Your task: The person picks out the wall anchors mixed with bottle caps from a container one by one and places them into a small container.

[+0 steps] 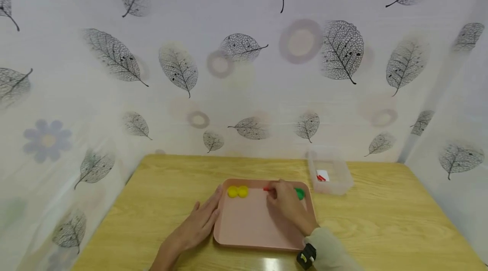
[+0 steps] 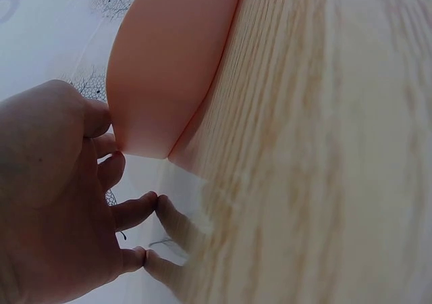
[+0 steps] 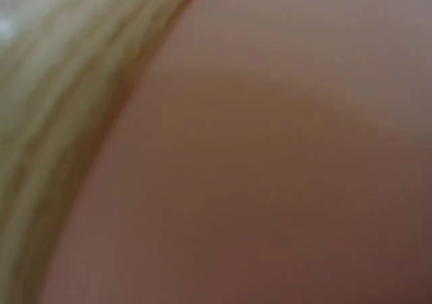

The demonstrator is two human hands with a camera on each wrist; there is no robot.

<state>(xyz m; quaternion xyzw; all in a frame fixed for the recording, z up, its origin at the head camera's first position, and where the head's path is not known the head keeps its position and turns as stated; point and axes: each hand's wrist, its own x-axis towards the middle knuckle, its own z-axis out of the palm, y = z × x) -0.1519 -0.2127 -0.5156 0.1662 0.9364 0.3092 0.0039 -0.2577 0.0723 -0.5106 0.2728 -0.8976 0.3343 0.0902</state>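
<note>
A pink tray (image 1: 244, 228) lies on the wooden table, with two yellow round pieces (image 1: 237, 191) side by side near its far left corner. My left hand (image 1: 196, 225) rests at the tray's left rim with fingers extended; in the left wrist view its fingertips meet the tray wall (image 2: 169, 67) and the tabletop. Over the tray's far right part, my right hand (image 1: 287, 204) pinches a small red piece (image 1: 265, 189), mostly hidden by the fingers. Just right of that hand sits a green round piece (image 1: 300, 193), partly covered. The right wrist view is blurred, showing a shadowed pink surface (image 3: 256, 182).
A translucent plastic box (image 1: 345, 184) stands behind the tray's right side, holding a white card and red pieces (image 1: 321, 178). The wooden table (image 1: 381, 220) ends at a leaf-patterned sheet (image 1: 248, 93). A dark device (image 1: 306, 257) is strapped to the right wrist.
</note>
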